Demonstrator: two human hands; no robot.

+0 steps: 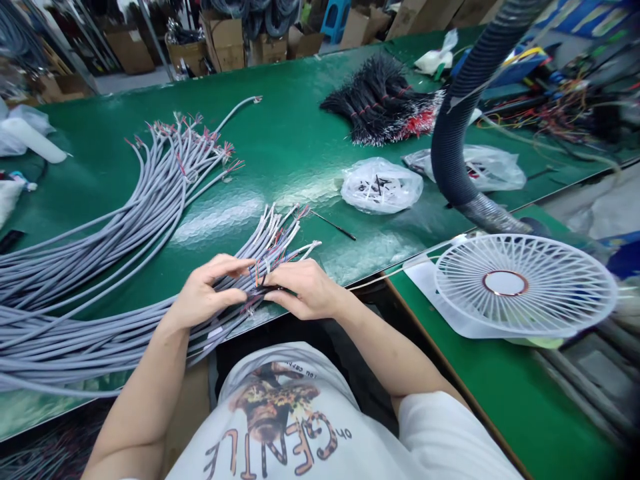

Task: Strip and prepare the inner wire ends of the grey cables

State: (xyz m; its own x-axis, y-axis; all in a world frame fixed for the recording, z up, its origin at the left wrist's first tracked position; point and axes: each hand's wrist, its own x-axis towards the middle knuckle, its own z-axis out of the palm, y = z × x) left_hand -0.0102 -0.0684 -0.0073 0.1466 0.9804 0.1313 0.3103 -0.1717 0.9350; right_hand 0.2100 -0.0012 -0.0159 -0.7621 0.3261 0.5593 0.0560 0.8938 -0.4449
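Note:
My left hand point(207, 290) and my right hand point(305, 288) meet at the near edge of the green table point(280, 140). Both pinch the stripped end of a grey cable point(260, 288), where thin coloured wires stick out between the fingertips. Under and beyond my hands lies a bundle of grey cables point(273, 237) with bare wire ends. A larger bundle of grey cables point(150, 193) fans across the table's left half, its ends pointing to the far side.
A thin black tool point(334, 227) lies beyond my right hand. Two clear plastic bags point(383, 185) of small parts sit further right. A pile of black and red wires point(385, 100) lies at the back. A white fan point(520, 287) and a ribbed hose point(457, 127) stand at right.

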